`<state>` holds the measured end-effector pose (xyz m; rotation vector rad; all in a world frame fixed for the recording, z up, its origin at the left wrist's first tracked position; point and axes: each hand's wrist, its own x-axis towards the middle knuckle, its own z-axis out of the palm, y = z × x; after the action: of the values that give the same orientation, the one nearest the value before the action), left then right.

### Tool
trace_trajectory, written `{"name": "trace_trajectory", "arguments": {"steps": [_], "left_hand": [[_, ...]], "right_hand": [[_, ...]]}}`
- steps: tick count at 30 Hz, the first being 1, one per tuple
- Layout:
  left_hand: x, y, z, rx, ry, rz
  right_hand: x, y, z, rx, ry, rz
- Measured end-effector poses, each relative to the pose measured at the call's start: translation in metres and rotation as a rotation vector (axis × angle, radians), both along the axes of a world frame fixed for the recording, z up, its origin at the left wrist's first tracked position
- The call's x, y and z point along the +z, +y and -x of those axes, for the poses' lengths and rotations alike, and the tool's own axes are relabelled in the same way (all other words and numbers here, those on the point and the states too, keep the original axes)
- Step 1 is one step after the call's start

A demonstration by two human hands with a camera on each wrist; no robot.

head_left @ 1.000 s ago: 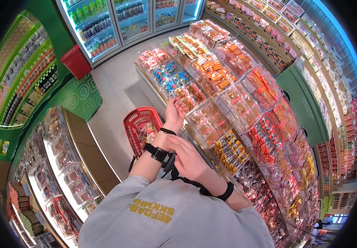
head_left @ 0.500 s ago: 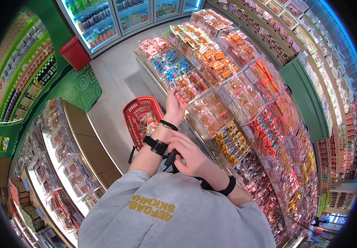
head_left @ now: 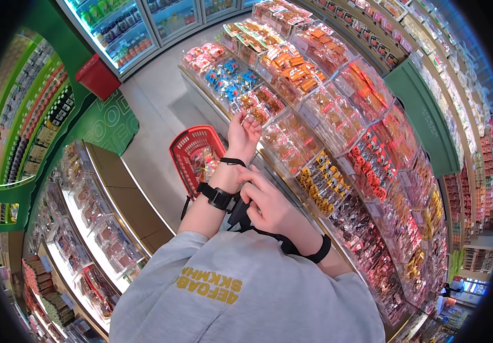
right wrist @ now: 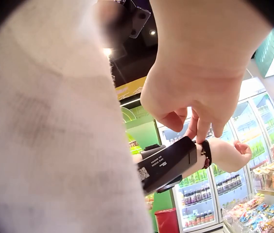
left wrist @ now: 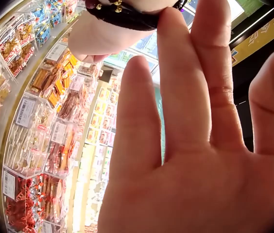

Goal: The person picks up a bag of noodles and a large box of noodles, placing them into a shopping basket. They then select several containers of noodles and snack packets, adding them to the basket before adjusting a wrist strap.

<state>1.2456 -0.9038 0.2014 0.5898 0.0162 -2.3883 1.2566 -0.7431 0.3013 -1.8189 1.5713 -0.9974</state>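
In the head view my left hand [head_left: 244,132] is held out palm up, fingers loosely curled around nothing. A dark beaded bracelet [head_left: 232,162] circles its wrist, above a black strap [head_left: 215,196]. My right hand [head_left: 266,206] reaches across to that wrist, its index finger extended toward the bracelet. In the left wrist view the palm and mostly straight fingers of the right hand [left wrist: 185,155] fill the front, one fingertip right at the bracelet [left wrist: 122,17]. The right wrist view shows its fingertips at the bracelet [right wrist: 206,154], beside a black device [right wrist: 168,165] on the left forearm.
A red shopping basket [head_left: 176,151] with packets inside is beyond my left forearm. A stepped display of bagged snacks [head_left: 300,137] curves along the right. Another snack shelf [head_left: 126,194] stands at left. Drink fridges [head_left: 169,26] and a red bin [head_left: 99,79] are farther ahead.
My right hand's fingers have gone from lying flat along the left wrist to being more bent, near the bracelet. The left hand stays raised. The basket and shelves have shifted slightly upward in view.
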Motion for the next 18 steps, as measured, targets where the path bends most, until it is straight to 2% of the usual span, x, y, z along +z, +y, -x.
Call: {"name": "trace_trajectory", "arguments": {"steps": [8,18], "left_hand": [[0.007,0.003,0.006,-0.029,-0.004,-0.01],[0.001,0.013,0.009,-0.086,-0.028,0.047]], "right_hand": [[-0.002,0.004,-0.002,-0.117,0.22,0.013],[-0.004,0.011,0.009,-0.198,0.122,0.08]]}}
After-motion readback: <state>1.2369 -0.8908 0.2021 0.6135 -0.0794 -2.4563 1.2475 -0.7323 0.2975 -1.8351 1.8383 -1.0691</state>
